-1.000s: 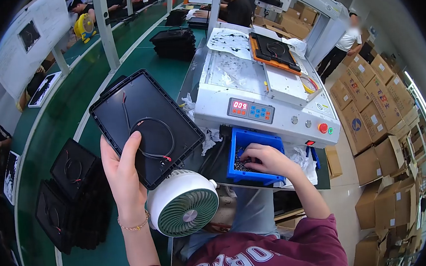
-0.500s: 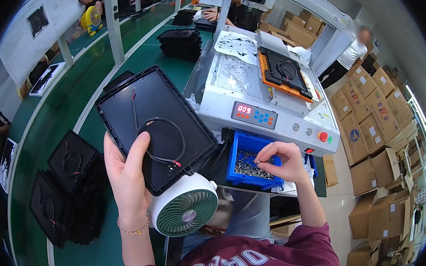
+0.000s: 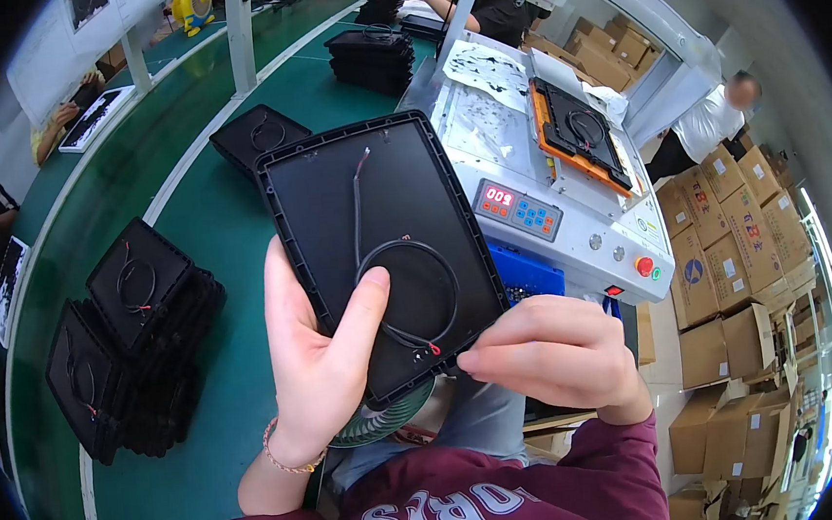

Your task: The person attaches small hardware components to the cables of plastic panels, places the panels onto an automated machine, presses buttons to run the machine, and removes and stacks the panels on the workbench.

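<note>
A black rectangular tray-like cover [image 3: 333,198] is gripped in my left hand [image 3: 331,355], the thumb pressing on a coiled black cable [image 3: 455,291] that lies inside it. The cable ends in a red tip near the lower edge. My right hand [image 3: 555,352] is pinched at the cover's lower right corner; whatever sits between its fingertips is too small to make out. Behind that hand, the blue bin [image 3: 532,275] is partly hidden, and its contents do not show.
Stacked black covers [image 3: 140,287] stand at the left, with more [image 3: 371,60] farther back. A white machine [image 3: 582,252] carries an orange fixture [image 3: 579,154] holding a black cover. A fan [image 3: 385,421] is mostly hidden below. Co-workers and cardboard boxes [image 3: 726,221] are beyond.
My right hand has left the blue bin and come to the cover's corner, fingers pinched. The cover has moved right and stands more upright, nearer the camera, still in my left hand.
</note>
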`<state>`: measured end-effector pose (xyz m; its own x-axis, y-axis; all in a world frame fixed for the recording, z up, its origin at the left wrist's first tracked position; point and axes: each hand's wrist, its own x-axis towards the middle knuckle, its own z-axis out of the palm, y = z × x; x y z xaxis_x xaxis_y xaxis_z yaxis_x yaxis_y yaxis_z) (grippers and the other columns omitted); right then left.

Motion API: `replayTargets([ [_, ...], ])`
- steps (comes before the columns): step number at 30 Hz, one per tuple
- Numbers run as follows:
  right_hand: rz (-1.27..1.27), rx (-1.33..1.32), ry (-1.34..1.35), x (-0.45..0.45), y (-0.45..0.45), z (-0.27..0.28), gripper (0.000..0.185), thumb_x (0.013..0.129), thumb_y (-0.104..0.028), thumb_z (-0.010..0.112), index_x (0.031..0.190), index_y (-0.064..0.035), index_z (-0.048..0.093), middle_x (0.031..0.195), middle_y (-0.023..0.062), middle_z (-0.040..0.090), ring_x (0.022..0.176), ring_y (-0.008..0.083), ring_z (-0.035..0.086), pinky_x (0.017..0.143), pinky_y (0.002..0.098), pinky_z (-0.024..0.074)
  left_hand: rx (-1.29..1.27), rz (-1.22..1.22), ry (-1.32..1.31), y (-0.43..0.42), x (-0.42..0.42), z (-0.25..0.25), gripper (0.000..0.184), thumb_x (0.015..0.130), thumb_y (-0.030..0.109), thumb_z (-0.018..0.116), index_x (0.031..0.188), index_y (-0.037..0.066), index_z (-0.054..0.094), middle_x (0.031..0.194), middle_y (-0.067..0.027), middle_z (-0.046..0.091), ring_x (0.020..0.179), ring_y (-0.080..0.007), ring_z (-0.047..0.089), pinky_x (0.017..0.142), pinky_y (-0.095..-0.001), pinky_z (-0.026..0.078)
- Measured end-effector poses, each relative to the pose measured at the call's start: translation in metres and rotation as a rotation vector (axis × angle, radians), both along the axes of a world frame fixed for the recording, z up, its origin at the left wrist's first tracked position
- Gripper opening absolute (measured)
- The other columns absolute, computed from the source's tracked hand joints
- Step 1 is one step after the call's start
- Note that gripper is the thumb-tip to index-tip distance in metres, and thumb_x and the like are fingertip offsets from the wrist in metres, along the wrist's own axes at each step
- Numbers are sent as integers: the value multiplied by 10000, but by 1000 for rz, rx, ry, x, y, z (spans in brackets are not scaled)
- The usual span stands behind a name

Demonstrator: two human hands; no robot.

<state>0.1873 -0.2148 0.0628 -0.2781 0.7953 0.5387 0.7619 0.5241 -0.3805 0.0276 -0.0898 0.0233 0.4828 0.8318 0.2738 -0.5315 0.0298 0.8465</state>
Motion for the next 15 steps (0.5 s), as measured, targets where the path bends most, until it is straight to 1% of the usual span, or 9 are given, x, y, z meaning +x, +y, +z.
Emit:
replayTargets([
  [5,-2,-48,-99,-1,9,2,254,686,-34,704,940,-38,693,867,53,628,738,192,616,613,304,484,29,-10,-17,1,0,-3,444,897,-68,541,1299,-23,359,1172,-123,569,1033,-150,592,882,-291,498],
  [8,3,-23,-129,-1,12,1,242,692,-27,710,934,-42,695,862,52,623,711,192,601,598,299,475,6,-15,-19,1,0,-2,455,896,-69,541,1308,-22,353,1181,-125,564,1050,-153,585,893,-295,493],
  [15,-70,-13,-90,-5,11,-1,250,684,-66,774,919,-51,691,864,46,614,702,197,589,596,302,470,4,-24,-17,2,0,-4,465,899,-68,538,1319,-21,341,1193,-124,558,1057,-150,579,901,-295,490],
])
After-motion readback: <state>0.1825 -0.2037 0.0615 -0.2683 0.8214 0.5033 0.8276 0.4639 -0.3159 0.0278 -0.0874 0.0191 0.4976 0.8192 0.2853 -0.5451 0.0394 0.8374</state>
